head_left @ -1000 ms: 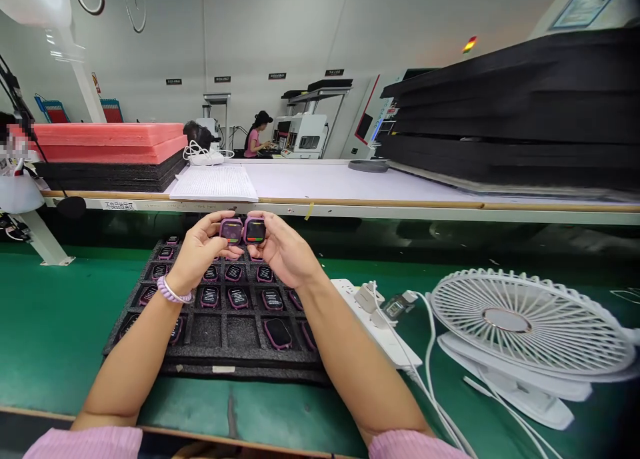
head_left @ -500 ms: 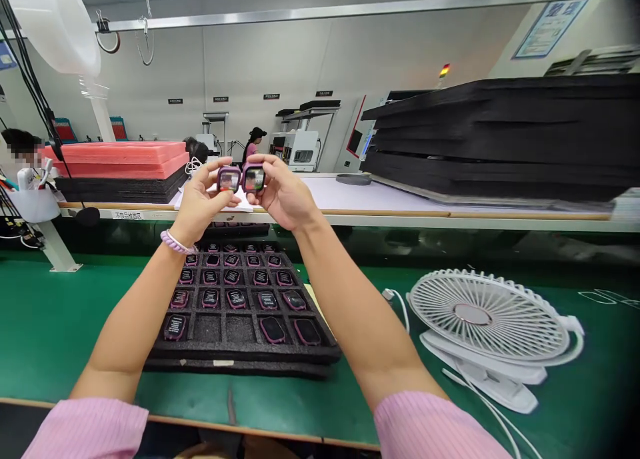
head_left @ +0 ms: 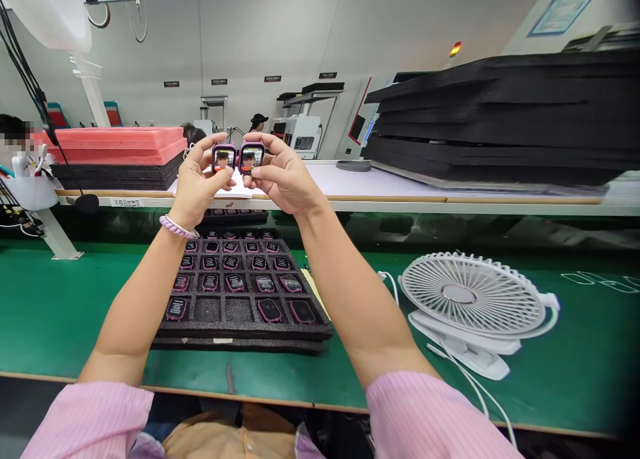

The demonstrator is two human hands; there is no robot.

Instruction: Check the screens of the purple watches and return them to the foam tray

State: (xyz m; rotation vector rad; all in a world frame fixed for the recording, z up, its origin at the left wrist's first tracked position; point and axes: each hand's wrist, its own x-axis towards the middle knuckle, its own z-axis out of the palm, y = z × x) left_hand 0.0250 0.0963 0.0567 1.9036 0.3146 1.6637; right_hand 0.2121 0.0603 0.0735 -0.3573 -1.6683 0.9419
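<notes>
Just left of the frame's upper centre, two purple-rimmed watches (head_left: 251,157) stand side by side, lit screens facing the viewer. Lower centre, one black foam tray (head_left: 250,329) carries rows of similar devices (head_left: 270,310), three in the nearest row. One white fan (head_left: 459,294) sits lower right on the green worktop (head_left: 45,312). Behind, a shelf (head_left: 320,179) bears red foam (head_left: 115,146) and a black stack (head_left: 500,122) before a grey wall (head_left: 260,39). The left hand (head_left: 197,182) and right hand (head_left: 287,179) each grip one watch between thumb and fingers, above the tray.
</notes>
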